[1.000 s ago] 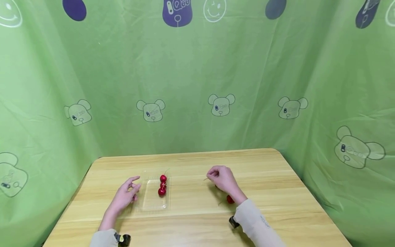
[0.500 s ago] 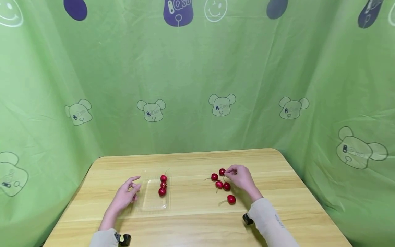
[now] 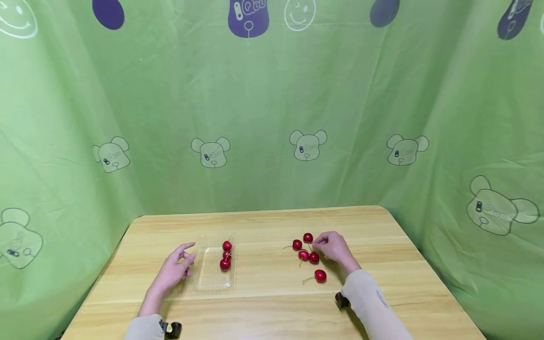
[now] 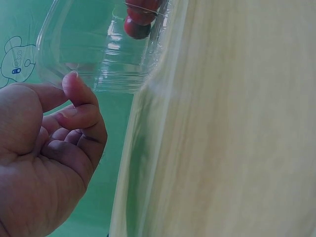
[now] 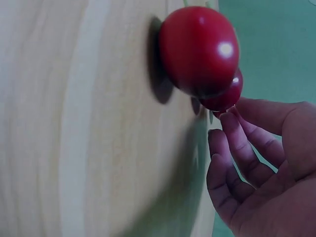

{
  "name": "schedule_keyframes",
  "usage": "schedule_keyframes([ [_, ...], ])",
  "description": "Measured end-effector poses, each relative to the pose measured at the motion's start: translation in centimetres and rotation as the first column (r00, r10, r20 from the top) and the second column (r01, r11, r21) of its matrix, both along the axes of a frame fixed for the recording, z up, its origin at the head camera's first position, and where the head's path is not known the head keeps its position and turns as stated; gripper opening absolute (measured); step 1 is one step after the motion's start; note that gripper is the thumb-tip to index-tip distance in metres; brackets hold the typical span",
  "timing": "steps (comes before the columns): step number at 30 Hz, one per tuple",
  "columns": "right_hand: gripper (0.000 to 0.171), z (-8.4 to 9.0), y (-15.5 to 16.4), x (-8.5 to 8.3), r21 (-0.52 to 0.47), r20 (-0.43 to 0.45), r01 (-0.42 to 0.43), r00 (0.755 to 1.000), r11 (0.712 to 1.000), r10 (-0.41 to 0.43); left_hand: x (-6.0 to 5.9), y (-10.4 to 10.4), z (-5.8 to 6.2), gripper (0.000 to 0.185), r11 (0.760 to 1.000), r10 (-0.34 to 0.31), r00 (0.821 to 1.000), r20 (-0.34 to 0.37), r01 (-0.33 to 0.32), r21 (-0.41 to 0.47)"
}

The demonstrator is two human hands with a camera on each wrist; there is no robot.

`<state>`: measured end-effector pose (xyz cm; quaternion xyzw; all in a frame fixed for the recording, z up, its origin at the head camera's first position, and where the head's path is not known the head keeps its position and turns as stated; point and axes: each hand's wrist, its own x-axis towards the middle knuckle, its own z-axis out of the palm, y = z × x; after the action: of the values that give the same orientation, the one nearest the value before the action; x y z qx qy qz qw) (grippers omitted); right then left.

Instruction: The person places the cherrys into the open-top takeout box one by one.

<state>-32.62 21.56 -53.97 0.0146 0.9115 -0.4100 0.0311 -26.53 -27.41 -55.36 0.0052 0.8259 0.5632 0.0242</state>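
A: Where are the cherries [image 3: 307,252]?

B: Five lie loose on the counter [image 3: 263,293], bunched just left of the right hand [image 3: 335,247]. Its curled fingertips [image 5: 228,129] touch the nearest cherry [image 3: 314,257], but the grip grasps nothing yet.

A: And the left hand [image 3: 174,271]?

B: Loose and released, resting beside the clear tray [image 3: 209,278], which has three cherries along its right edge. The right hand is much nearer the loose ones.

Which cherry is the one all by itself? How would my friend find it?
Start at the wooden table and look to its right half, where loose cherries lie beside the right hand. Four sit bunched together; the lone cherry lies apart, nearest the person, just left of the sleeve, its stem pointing left.
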Motion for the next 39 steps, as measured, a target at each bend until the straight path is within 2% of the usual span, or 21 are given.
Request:
schedule_keyframes([
  [11, 0.014, -0.5, 0.0, -0.8, 0.077, 0.022, 0.001, 1.000, 0.997, -0.002, -0.3, 0.1, -0.3, 0.050, 1.000, 0.001, 1.000, -0.003, -0.001, -0.008],
  [21, 0.013, -1.0, -0.2, -1.2, 0.145, 0.019, -0.014, 1.000, 0.989, 0.011, 0.1, -0.3, -0.3, 0.051, 1.000, 0.002, 1.000, -0.001, -0.002, -0.006],
  [33, 0.008, -1.1, 0.7, -1.1, 0.140, -0.040, 0.005, 0.999, 0.990, 0.001, -0.2, -0.3, -0.4, 0.050, 1.000, 0.010, 1.000, -0.008, -0.010, -0.008],
  [39, 0.011, -1.1, 1.4, -1.0, 0.138, -0.034, -0.010, 0.999, 0.990, 0.014, -0.2, -0.3, -0.4, 0.050, 1.000, 0.008, 1.000, -0.009, -0.008, -0.006],
])
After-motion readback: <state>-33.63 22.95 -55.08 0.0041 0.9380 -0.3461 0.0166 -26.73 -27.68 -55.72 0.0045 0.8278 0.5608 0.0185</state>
